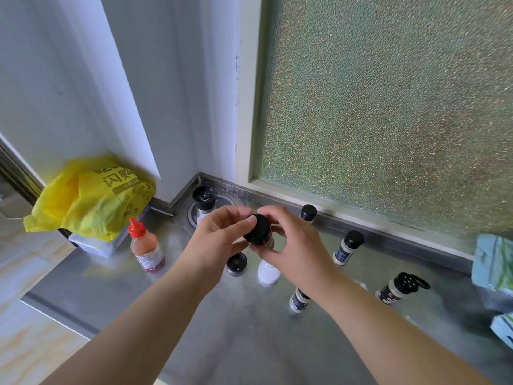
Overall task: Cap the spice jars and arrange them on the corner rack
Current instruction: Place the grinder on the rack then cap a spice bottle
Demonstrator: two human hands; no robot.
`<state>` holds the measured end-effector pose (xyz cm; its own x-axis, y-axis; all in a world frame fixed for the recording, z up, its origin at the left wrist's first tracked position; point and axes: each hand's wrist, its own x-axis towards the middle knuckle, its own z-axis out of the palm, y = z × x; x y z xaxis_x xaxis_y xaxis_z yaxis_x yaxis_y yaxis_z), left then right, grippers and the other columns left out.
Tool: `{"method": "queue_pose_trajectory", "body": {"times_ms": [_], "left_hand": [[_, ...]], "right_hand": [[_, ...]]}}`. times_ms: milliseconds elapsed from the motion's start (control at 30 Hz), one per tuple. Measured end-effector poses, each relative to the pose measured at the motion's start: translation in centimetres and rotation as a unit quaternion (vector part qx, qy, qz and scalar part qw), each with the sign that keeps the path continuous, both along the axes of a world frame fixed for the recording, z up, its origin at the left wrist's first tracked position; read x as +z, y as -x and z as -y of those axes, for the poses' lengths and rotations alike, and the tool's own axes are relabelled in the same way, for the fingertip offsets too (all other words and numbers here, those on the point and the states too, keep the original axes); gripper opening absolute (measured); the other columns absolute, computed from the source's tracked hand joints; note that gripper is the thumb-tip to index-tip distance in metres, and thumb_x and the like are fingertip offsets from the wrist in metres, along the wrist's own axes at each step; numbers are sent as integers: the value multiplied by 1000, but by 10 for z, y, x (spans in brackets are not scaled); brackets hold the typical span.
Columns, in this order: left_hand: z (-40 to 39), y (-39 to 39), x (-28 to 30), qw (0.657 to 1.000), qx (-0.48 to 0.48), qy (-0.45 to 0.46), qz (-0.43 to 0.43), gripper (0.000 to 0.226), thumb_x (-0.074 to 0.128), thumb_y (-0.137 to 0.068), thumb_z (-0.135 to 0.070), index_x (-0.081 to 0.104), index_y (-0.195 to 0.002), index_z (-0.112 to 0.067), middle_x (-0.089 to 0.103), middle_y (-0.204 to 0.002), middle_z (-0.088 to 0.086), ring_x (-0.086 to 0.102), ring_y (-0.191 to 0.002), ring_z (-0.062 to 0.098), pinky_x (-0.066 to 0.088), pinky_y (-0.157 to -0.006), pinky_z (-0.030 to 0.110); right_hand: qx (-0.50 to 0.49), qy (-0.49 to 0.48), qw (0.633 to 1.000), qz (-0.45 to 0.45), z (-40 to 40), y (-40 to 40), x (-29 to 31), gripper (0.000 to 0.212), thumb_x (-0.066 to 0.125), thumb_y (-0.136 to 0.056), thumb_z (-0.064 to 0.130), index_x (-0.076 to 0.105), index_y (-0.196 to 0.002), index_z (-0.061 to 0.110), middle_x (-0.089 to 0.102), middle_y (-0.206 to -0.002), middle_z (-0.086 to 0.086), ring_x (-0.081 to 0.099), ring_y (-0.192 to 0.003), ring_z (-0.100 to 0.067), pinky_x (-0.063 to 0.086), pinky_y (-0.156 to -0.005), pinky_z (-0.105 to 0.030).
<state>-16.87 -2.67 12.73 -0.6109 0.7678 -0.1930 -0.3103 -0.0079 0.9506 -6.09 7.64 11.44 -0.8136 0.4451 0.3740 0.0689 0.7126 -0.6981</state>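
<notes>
From the head view you are in the capping step; your left hand (219, 234) pinches the black cap (258, 227) with thumb and fingertips, and your right hand (291, 245) wraps around the spice jar (268, 241) just below it, so both hands are closed on the same piece, held above the steel bench (249, 329) near its back corner; the jar's long axis tilts, with the capped end pointing up and towards your left and the base down to your right; whether the cap is fully seated I cannot tell, since your fingers hide the rim; the next move, as I judge it, calls for a firm twist or press of the cap while the right hand holds the jar from turning, then setting it upright in the corner; around you stand other jars: a capped jar (348, 247) and another (307, 213) by the window ledge, a tall grinder (204, 202) in the corner, and a jar with its flip lid open (398, 287) to your right, which looks yet to be closed; no separate rack is plainly visible
</notes>
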Motion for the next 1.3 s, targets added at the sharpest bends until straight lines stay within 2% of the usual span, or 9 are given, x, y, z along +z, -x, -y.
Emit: {"method": "queue_pose_trajectory", "body": {"times_ms": [100,300,500,667,833,1000,1133,1200,1300], "left_hand": [[2,-2,0,995,0,33,-94,10,62,-83,-12,61,-87,-20,69,-78,-4,65,-76,12,50,-87,40],[10,-7,17,889,-10,120,-442,30,77,-64,-35,54,-82,-44,61,-90,-7,59,-87,4,49,-79,19],[15,-4,41,923,-28,87,-373,22,75,-70,-25,63,-78,-41,72,-80,-14,64,-77,-5,50,-74,9],[17,0,42,956,-44,44,-287,20,72,-74,-20,70,-93,-26,75,-88,-6,68,-85,5,52,-83,24],[21,7,45,946,-102,41,-305,34,68,-76,-20,62,-110,-22,70,-103,-5,66,-92,2,51,-82,14],[28,24,50,924,-240,39,-295,49,64,-79,-19,51,-126,-23,61,-122,-10,56,-113,2,44,-94,15],[23,16,54,947,-157,61,-275,51,60,-81,-39,45,-129,-31,56,-124,-17,55,-109,-4,48,-85,14],[15,8,57,899,-70,167,-398,59,49,-71,-70,58,-111,-28,64,-101,-10,60,-87,3,48,-73,20],[9,5,58,840,-51,208,-499,47,50,-76,-59,64,-85,-15,66,-77,7,57,-65,15,47,-62,32]], "right_hand": [[-8,19,1000,7,2,-2,-2,49,75,-71,22,47,-110,36,66,-107,8,65,-99,-12,54,-84,-40],[3,28,998,53,0,-3,2,64,71,-71,21,35,-124,33,65,-116,3,63,-105,-16,50,-90,-40],[-12,191,981,-28,4,-9,10,49,80,-67,10,50,-103,25,65,-99,8,64,-91,-3,49,-85,-17],[-6,222,975,-31,8,-11,15,31,80,-70,22,61,-94,26,66,-79,22,62,-72,2,44,-67,-11],[34,322,946,-12,6,-11,13,26,76,-71,25,63,-93,30,63,-66,10,52,-54,-12,41,-52,-26],[94,360,927,43,0,-14,16,23,67,-76,26,67,-99,25,72,-82,5,62,-74,-9,49,-64,-25],[60,319,945,34,1,-8,18,22,70,-79,25,66,-99,33,67,-70,14,58,-63,-3,44,-63,-21],[49,293,954,37,2,-5,16,23,69,-74,35,66,-97,35,62,-63,17,51,-55,-1,39,-59,-24],[47,285,957,34,3,-5,19,24,71,-74,34,66,-97,28,58,-57,15,45,-48,-4,36,-53,-24]]}}
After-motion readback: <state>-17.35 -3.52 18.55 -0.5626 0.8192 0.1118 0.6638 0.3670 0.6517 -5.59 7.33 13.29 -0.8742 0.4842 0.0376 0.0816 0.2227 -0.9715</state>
